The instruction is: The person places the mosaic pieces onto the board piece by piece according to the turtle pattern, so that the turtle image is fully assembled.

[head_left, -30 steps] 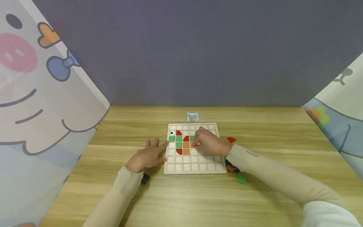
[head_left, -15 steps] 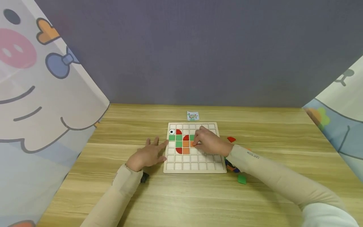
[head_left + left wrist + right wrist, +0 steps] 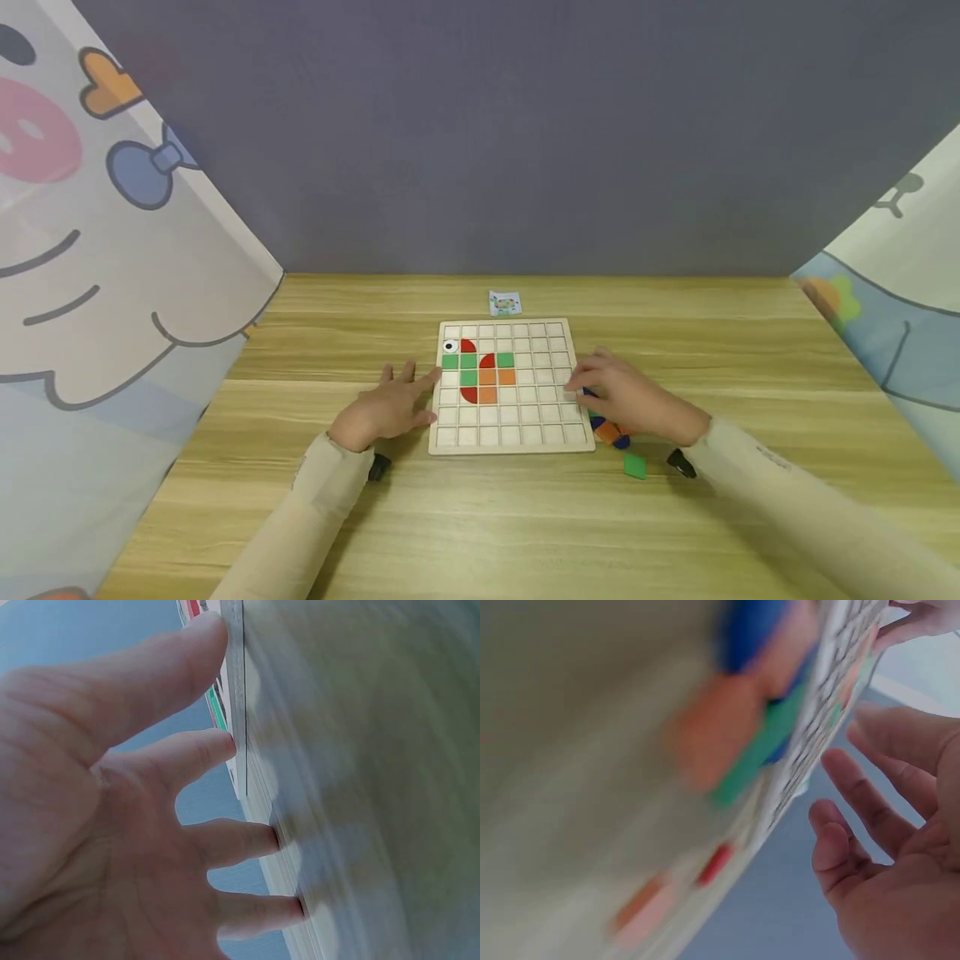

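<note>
A wooden grid board (image 3: 512, 435) lies on the table, with green, orange and red tiles and one eye tile (image 3: 450, 347) set in its left half. An orange square tile (image 3: 507, 377) sits in a cell below a green one. My left hand (image 3: 384, 412) rests at the board's left edge, fingers spread, thumb and forefinger touching the rim in the left wrist view. Over the board's right edge hovers my right hand (image 3: 626, 392), fingers loosely bent and holding nothing in the right wrist view. Beneath it lies a pile of loose tiles (image 3: 609, 432), partly hidden by the hand.
A small picture card (image 3: 505, 303) lies behind the board. One green tile (image 3: 634, 466) lies apart, nearer the front. In the right wrist view, a red tile (image 3: 715, 864) and an orange tile (image 3: 639, 909) lie on the table. A grey wall (image 3: 525, 150) rises behind the table.
My right hand has let go of the orange square tile in its cell and moved right, off the grid toward the loose tiles. The left hand has stayed at the board's edge.
</note>
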Action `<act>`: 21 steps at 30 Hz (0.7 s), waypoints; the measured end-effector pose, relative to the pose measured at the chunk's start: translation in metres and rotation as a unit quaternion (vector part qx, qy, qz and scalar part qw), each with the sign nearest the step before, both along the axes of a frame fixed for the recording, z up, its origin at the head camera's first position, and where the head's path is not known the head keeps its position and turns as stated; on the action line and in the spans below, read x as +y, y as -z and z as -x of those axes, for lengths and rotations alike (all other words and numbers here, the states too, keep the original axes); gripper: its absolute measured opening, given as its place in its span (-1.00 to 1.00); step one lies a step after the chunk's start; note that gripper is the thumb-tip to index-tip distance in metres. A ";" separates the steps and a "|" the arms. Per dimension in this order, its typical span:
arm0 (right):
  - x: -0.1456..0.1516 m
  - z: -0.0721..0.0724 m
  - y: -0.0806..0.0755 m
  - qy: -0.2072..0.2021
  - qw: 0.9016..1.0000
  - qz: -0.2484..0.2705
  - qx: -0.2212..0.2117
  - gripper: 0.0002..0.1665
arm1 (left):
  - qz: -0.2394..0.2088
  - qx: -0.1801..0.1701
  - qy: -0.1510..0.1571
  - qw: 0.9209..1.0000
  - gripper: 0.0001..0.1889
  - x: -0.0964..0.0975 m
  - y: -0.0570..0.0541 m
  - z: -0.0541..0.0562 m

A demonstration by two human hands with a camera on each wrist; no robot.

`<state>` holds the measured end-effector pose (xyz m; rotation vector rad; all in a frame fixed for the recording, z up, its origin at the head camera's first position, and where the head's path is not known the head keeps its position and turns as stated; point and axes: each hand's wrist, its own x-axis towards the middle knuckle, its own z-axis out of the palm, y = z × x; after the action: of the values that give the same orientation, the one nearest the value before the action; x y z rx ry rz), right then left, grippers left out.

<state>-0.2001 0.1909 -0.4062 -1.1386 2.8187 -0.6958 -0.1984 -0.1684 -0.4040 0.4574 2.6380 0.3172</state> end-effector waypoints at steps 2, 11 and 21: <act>0.018 -0.009 0.002 0.006 1.000 -0.007 0.003 -0.78 | -0.001 -0.001 0.001 1.000 -0.24 0.000 0.000 0.000; 0.052 -0.019 0.013 0.009 1.000 -0.006 0.028 -0.73 | -0.008 -0.004 -0.003 1.000 -0.24 -0.001 -0.004 -0.002; 0.049 -0.003 0.013 0.082 0.996 -0.011 -0.011 -0.80 | -0.009 -0.001 0.001 1.000 -0.25 0.000 -0.004 -0.003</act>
<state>-0.1969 0.2404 -0.4194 -0.8969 2.9177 -0.6788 -0.1954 -0.1681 -0.4004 0.4641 2.6350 0.3413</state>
